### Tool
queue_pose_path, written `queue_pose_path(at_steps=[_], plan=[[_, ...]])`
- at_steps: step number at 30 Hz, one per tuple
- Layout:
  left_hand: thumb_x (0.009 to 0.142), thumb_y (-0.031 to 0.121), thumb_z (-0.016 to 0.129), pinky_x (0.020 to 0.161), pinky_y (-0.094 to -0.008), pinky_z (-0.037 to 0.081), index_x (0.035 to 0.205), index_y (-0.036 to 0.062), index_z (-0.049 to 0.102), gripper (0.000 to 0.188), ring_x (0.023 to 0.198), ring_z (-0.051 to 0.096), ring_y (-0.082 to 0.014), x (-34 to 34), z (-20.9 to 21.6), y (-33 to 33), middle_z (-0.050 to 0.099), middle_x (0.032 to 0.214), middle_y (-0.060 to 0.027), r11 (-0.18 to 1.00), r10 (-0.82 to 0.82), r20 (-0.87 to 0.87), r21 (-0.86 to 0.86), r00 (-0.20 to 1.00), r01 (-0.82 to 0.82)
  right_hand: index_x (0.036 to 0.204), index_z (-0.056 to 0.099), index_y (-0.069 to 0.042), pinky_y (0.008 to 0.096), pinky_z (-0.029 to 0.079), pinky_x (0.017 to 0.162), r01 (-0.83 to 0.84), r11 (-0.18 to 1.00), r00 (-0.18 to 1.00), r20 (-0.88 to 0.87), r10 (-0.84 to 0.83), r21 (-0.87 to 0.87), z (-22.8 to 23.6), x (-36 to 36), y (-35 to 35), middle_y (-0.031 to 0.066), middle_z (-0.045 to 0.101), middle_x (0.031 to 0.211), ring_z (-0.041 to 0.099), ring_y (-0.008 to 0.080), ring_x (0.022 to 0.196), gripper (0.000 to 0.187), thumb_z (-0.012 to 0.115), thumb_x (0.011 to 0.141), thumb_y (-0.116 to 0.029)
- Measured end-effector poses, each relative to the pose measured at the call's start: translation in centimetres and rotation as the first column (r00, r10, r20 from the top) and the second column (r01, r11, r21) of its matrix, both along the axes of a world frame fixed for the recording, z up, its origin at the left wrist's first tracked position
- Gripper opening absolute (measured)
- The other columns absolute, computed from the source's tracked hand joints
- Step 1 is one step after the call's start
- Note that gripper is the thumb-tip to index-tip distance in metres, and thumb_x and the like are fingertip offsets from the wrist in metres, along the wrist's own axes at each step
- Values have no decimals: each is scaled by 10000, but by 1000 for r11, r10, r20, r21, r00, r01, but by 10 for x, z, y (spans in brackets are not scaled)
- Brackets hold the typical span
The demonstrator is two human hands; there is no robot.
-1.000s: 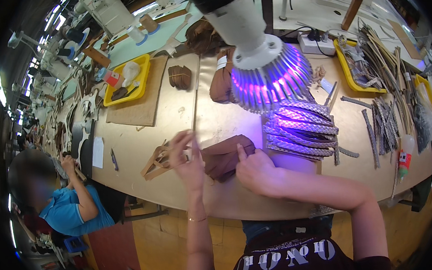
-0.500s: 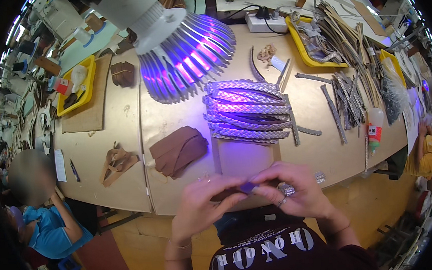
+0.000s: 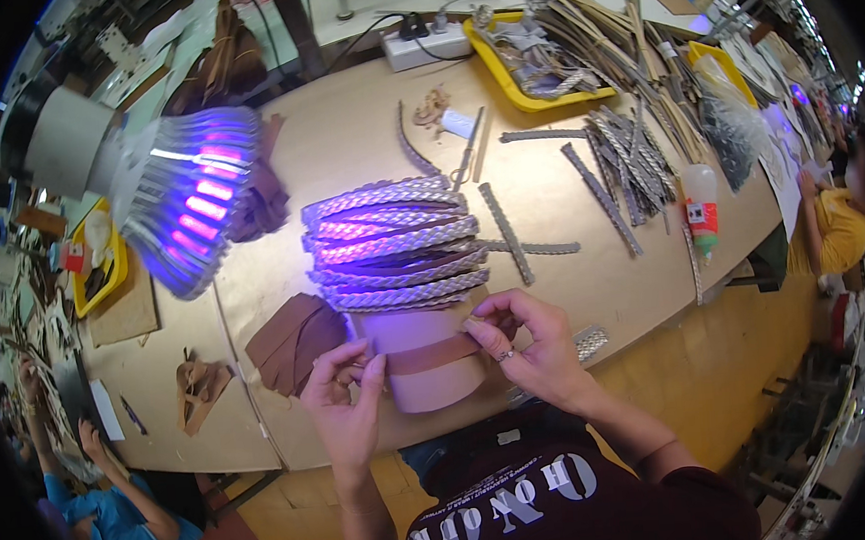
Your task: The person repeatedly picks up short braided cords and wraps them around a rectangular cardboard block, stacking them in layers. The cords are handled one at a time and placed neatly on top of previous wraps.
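A flat brown strip (image 3: 433, 355) stretches between my hands, across the near end of a tan rounded form (image 3: 441, 390). My left hand (image 3: 346, 401) has its thumb and fingers at the strip's left end. The right end is pinched between the thumb and finger of my right hand (image 3: 538, 348), which wears a ring. Several grey braided straps (image 3: 396, 242) lie side by side over the farther part of the form. A pile of brown strips (image 3: 297, 340) rests left of the form.
A lamp (image 3: 191, 192) glowing purple stands over the far left. Loose braided pieces (image 3: 631, 161), a glue bottle (image 3: 701, 211) and a yellow tray (image 3: 510, 89) occupy the right side. Scissors (image 3: 468, 152) lie beyond the straps. Other people sit at both sides.
My hands have moved apart, from pinching close together at the table's near edge to spanning the form with the brown strip between them. The view has shifted, putting the lamp farther left.
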State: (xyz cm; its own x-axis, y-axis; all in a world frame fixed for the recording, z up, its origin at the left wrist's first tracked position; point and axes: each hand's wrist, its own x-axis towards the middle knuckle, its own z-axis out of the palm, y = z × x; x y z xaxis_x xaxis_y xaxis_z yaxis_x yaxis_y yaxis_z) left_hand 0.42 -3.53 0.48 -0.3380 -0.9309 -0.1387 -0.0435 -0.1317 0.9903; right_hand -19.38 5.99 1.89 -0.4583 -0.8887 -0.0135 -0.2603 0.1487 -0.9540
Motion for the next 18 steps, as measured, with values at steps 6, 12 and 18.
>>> queue_pose_path(at_steps=[6, 12, 18], plan=[[925, -25, 548, 767, -247, 472, 1216, -29, 541, 292, 840, 547, -97, 3, -11, 13, 535, 1210, -115, 974, 199, -11, -108, 980, -199, 905, 643, -10, 286, 460, 624, 246, 963, 924, -326, -197, 114, -13, -48, 16, 53, 624, 774, 557, 133, 662, 141, 705, 873, -133], [936, -23, 495, 798, -281, 458, 1154, -34, 549, 225, 866, 537, -125, 17, -11, 28, 509, 1262, -123, 901, 334, 98, -325, 938, -287, 944, 624, -64, 382, 475, 751, -105, 914, 869, -410, 276, 393, 3, -93, 52, 109, 614, 909, 602, 287, 844, 228, 747, 809, -200], [907, -55, 466, 805, -349, 460, 1057, 3, 529, 173, 860, 557, -195, 12, -5, 49, 500, 1166, -157, 676, 445, 136, -699, 885, -233, 1001, 625, -87, 386, 440, 859, -231, 856, 701, -531, 476, 463, -2, -66, 81, 99, 554, 979, 538, 311, 997, 403, 819, 706, -281]])
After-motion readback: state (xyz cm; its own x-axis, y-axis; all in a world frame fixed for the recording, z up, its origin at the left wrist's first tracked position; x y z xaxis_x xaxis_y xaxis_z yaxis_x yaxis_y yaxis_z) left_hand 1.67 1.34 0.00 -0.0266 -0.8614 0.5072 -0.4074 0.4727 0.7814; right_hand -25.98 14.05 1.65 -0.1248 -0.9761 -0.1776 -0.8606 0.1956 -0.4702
